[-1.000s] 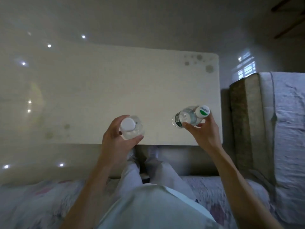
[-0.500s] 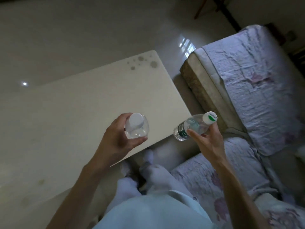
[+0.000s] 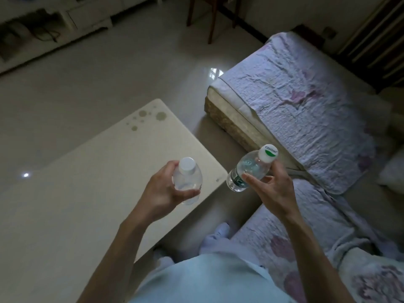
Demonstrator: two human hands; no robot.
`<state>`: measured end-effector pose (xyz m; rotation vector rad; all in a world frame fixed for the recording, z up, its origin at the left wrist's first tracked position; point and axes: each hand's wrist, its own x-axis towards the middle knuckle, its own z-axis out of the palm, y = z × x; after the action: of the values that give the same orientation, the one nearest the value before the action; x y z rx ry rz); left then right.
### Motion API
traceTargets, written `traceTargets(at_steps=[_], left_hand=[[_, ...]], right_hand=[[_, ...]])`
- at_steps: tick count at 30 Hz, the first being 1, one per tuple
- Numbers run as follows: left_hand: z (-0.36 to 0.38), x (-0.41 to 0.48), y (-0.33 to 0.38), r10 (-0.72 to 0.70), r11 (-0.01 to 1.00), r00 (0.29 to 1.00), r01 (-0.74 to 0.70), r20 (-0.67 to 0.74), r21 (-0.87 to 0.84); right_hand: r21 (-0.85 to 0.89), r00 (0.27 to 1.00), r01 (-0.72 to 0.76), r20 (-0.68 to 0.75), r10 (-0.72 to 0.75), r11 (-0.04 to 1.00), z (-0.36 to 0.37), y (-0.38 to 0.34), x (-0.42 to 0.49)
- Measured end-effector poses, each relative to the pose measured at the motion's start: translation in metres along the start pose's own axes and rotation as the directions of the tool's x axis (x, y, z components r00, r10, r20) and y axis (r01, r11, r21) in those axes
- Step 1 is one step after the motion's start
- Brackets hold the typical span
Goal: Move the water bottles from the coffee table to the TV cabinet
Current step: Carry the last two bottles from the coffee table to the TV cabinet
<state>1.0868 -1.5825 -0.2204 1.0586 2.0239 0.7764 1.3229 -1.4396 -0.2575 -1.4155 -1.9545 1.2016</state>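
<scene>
Since a moment ago our view has swung up and to the right: the worktop now fills the lower left, and a white cabinet with dark open shelves has come into sight at the top left. Between them lies a wide stretch of bare pale floor.

Our left hand curls round the plain-capped bottle, held nearly upright above the worktop's right edge, close to its near corner. Just beside it but apart, our right hand pinches the green-capped bottle between thumb and fingers. That bottle is tilted, cap toward the upper right, and hangs over the narrow floor gap between the worktop's corner and the sofa. Both bottles are off the worktop and well apart from the cabinet.

A channel of floor runs between the worktop's right edge and the sofa's front end, opening onto the bare floor. Dark chair legs stand at the top, past the sofa's end.
</scene>
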Motion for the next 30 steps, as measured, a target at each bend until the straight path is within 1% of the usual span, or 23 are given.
traceTargets(at_steps=[6,11,15,18,22,26,30], left_hand=[[0.046,0.059,0.069,0.057,0.998,0.998,-0.058,0.03,0.036],[0.069,0.097,0.11,0.104,0.993,0.993,-0.107,0.046,0.056],[0.074,0.123,0.127,0.137,0.988,0.986,-0.142,0.094,0.059],[0.076,0.145,0.136,0.182,0.979,0.975,-0.192,0.126,0.071],[0.077,0.179,0.15,0.254,0.961,0.945,-0.272,0.206,0.061],[0.073,0.208,0.162,0.297,0.948,0.933,-0.313,0.202,0.052],[0.071,0.23,0.172,0.321,0.938,0.929,-0.339,0.182,0.077]], right_hand=[[-0.009,1.0,0.003,-0.023,-0.003,1.0,-0.06,0.034,0.053],[-0.033,0.998,0.041,-0.051,-0.042,0.999,-0.093,0.041,0.088],[-0.053,0.996,0.027,-0.078,-0.031,0.998,-0.105,0.041,0.11],[-0.12,0.996,0.036,-0.071,-0.045,0.992,-0.11,0.036,0.126],[-0.191,0.996,0.06,-0.057,-0.072,0.98,-0.118,0.025,0.151],[-0.251,0.996,0.057,-0.056,-0.073,0.966,-0.126,0.012,0.176],[-0.251,0.993,0.07,-0.07,-0.091,0.965,-0.132,0.004,0.2]])
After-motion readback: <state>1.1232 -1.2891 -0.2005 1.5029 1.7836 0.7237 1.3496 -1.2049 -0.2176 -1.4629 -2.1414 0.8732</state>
